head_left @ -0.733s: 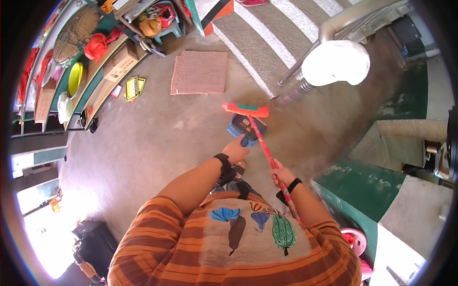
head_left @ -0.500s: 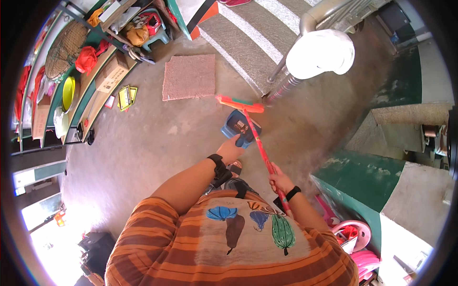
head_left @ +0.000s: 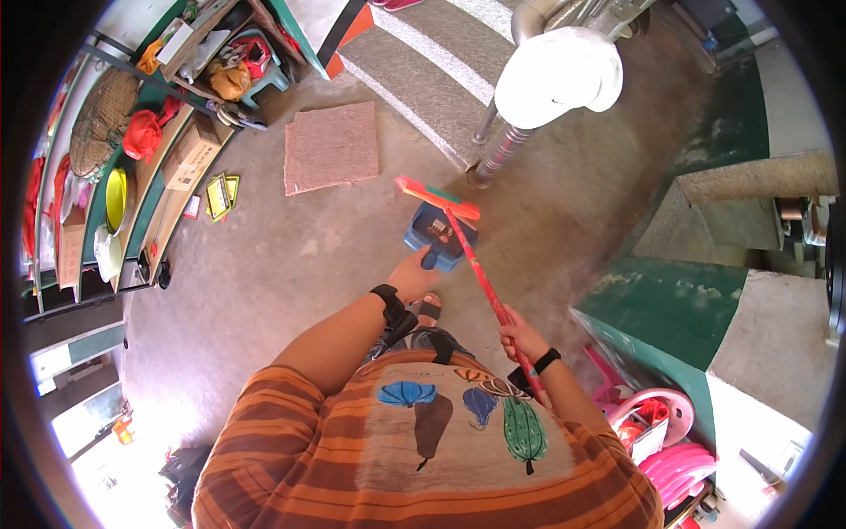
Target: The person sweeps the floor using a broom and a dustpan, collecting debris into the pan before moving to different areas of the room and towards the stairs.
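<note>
In my left hand (head_left: 411, 275) is the short handle of a blue dustpan (head_left: 451, 249), its fingers closed around it. Some small brown and pale bits lie in the dark pan. My right hand (head_left: 522, 334) grips the red patterned stick of a broom (head_left: 477, 269). The broom's orange and green head (head_left: 438, 198) lies across the far edge of the dustpan; whether it touches the pan or the floor I cannot tell.
A pinkish mat (head_left: 331, 147) lies on the concrete floor ahead. Striped steps (head_left: 441, 79) rise beyond it, beside a metal pipe (head_left: 503, 157) and a white round object (head_left: 560, 78). Shelves (head_left: 167, 167) stand left; a green block (head_left: 661, 300) and pink plastic things (head_left: 674, 472) are right.
The view has shifted, so the mat and steps sit further left. The dustpan and broom stay together in front of me, still held. More of my sandalled foot shows now.
</note>
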A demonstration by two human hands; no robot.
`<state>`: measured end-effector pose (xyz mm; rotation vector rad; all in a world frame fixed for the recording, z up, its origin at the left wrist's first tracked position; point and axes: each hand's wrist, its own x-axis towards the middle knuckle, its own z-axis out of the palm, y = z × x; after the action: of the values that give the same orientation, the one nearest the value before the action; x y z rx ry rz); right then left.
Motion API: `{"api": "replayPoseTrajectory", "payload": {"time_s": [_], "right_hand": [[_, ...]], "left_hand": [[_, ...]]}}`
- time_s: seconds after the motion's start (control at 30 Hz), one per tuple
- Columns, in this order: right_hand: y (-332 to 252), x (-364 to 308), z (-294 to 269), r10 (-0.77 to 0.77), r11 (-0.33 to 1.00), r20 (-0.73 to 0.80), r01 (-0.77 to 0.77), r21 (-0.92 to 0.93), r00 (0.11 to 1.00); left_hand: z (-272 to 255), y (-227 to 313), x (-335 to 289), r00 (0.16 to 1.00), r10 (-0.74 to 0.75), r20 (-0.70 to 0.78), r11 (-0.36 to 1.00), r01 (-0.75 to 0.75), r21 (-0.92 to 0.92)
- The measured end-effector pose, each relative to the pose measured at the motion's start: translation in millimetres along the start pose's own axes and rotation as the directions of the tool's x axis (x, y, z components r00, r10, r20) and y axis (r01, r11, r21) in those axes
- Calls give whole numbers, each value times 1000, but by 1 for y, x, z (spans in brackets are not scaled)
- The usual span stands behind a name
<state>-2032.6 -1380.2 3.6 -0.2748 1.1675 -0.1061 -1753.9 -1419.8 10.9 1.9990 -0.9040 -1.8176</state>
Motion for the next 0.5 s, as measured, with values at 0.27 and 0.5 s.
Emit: {"api": "replayPoseTrajectory", "payload": {"time_s": [0.27,0.5], "right_hand": [[8,36,-5,-33,998,-105,26,-65,994],[18,-9,-13,5,998,27,-7,58,1000]], "left_hand": [[12,1,8,995,75,60,991,-68,-112],[7,-19,12,995,87,49,992,-82,-97]]}}
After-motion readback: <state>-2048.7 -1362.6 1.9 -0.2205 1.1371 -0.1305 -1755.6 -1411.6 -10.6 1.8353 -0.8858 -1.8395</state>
